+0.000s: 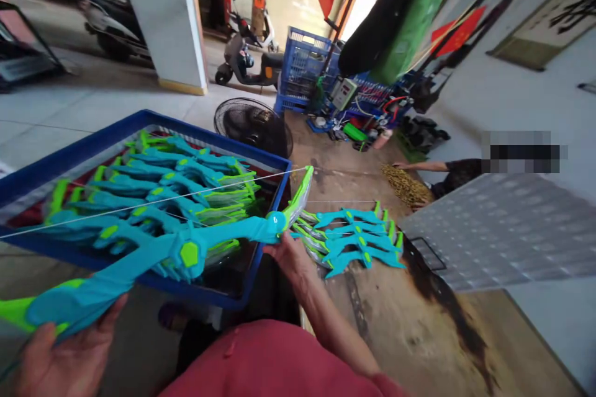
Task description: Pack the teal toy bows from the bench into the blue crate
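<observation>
A turquoise and lime-green toy bow (190,252) with a white string spans the front of the view, held slantwise over a blue crate (261,273). My left hand (69,347) grips its near left limb, thumb on one side and fingers beneath. Close to the other limb's joint, my right hand (291,254) has its fingers closed around the bow, partly hidden behind it. Rows of similar toy bows (172,177) lie stacked inside the crate. More toy bows (363,236) rest side by side on the brown table, right of my right hand.
A black fan (251,124) stands behind the crate. Across the brown table (419,335), another person's arm (423,166) reaches to a pile of small yellowish pieces (405,186). A grey panel (503,229) borders the right side. Blue baskets (305,62) and a scooter (251,62) stand farther back.
</observation>
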`<control>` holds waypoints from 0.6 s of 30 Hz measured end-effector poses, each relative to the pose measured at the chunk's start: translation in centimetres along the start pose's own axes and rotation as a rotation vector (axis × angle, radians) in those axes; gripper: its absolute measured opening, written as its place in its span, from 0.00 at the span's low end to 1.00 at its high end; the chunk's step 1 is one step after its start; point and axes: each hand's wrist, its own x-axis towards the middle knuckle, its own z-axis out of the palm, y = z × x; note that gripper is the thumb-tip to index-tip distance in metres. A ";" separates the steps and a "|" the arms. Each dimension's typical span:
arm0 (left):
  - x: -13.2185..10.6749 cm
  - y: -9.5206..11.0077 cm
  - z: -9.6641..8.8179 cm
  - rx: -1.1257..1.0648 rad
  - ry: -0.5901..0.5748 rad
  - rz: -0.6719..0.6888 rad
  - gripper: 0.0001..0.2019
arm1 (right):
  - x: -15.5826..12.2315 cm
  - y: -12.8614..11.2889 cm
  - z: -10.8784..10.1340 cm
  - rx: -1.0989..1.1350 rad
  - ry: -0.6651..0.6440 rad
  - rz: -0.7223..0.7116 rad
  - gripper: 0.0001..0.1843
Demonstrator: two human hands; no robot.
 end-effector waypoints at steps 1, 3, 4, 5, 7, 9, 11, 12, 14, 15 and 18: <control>-0.2 0.1 0.5 -0.040 0.001 -0.021 0.10 | -0.1 0.1 0.2 0.046 -0.022 0.017 0.28; -0.6 0.3 1.3 -0.099 0.011 -0.050 0.09 | -0.3 -0.1 0.6 0.075 -0.027 -0.018 0.26; -0.7 0.3 1.6 -0.100 0.014 -0.048 0.09 | -0.5 -0.4 0.8 0.069 -0.032 -0.056 0.26; -0.9 0.4 1.7 -0.103 0.028 -0.036 0.10 | -0.6 -0.7 0.9 0.054 -0.049 -0.094 0.26; -1.0 0.3 1.7 -0.105 0.019 -0.005 0.09 | -0.9 -1.2 1.0 0.012 -0.095 -0.155 0.24; -1.1 0.2 1.4 -0.112 -0.007 0.022 0.08 | -1.2 -1.5 1.0 -0.024 -0.122 -0.185 0.22; -1.2 0.2 1.2 -0.116 -0.032 0.030 0.07 | -1.3 -1.6 1.1 -0.038 -0.118 -0.194 0.21; -1.2 0.2 1.1 -0.114 -0.034 0.025 0.08 | -1.4 -1.6 1.1 -0.038 -0.113 -0.192 0.21; -1.4 0.5 1.2 -0.101 -0.015 -0.010 0.09 | -1.6 -1.6 1.2 -0.029 -0.106 -0.184 0.21; -1.4 0.7 1.2 -0.096 -0.004 -0.030 0.09 | -1.8 -1.5 1.3 -0.023 -0.100 -0.181 0.20; -1.3 0.9 1.4 -0.108 0.008 -0.085 0.08 | -2.3 -1.4 1.4 -0.007 -0.061 -0.183 0.19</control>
